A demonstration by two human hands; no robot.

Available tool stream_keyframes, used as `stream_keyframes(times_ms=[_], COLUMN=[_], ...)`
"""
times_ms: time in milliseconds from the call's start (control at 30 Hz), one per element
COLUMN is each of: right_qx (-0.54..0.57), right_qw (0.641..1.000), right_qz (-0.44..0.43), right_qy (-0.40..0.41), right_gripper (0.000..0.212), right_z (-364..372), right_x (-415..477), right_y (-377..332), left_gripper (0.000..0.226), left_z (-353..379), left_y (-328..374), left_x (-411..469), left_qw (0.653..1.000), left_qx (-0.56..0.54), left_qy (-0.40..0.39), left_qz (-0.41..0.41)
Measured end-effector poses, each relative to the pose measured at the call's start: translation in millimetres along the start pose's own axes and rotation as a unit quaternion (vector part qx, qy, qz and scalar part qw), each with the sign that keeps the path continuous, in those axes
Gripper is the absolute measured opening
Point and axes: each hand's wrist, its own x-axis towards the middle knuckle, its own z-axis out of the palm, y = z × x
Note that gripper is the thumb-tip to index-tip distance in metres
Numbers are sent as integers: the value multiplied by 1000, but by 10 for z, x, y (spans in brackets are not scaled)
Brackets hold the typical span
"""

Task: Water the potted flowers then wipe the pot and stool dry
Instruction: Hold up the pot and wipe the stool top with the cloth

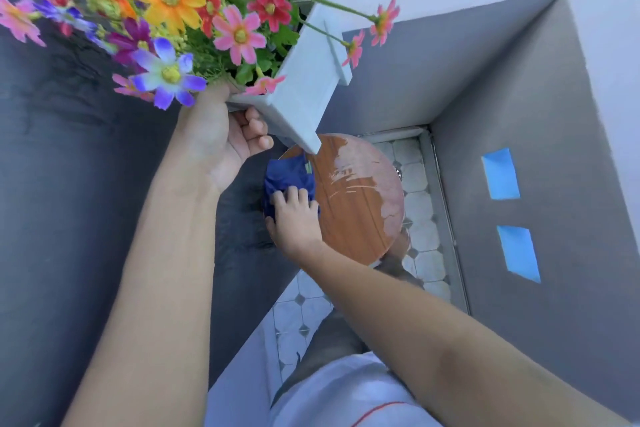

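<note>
My left hand (225, 139) grips the lower corner of a white box-shaped pot (304, 80) and holds it lifted and tilted above the stool. Bright flowers (166, 0) in orange, red, pink and purple spill out of it toward the upper left. Below, the round wooden stool top (360, 198) shows a wet sheen on its right part. My right hand (294, 218) presses a crumpled dark blue cloth (287, 177) flat on the stool's left edge.
Grey walls close in on the left and right, and the right wall carries two blue tape patches (500, 173). White octagon floor tiles (419, 218) lie under the stool. My legs and white shirt fill the bottom middle.
</note>
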Motion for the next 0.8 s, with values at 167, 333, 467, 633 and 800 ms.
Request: stream_keyframes(times_ms=[167, 333, 467, 633, 800], right_qx=[11, 10, 24, 43, 50], right_qw=[1000, 999, 991, 983, 977], right_qz=[-27, -3, 66, 72, 104], right_qy=[4, 44, 113, 162, 181], right_gripper=[45, 63, 59, 43, 41], right_z=[119, -143, -400, -516, -451], right_x=[-433, -610, -585, -518, -469], right_y=[258, 853, 1460, 1865, 1678], left_gripper=[36, 38, 41, 48, 44], left_z=[48, 65, 63, 86, 111], left_y=[26, -6, -60, -75, -83], left_x=[-91, -98, -82, -86, -98], left_qw=[1000, 997, 994, 994, 994], left_qx=[8, 23, 20, 21, 17], left_qy=[-9, -46, -65, -72, -71], left_qz=[22, 58, 84, 76, 79])
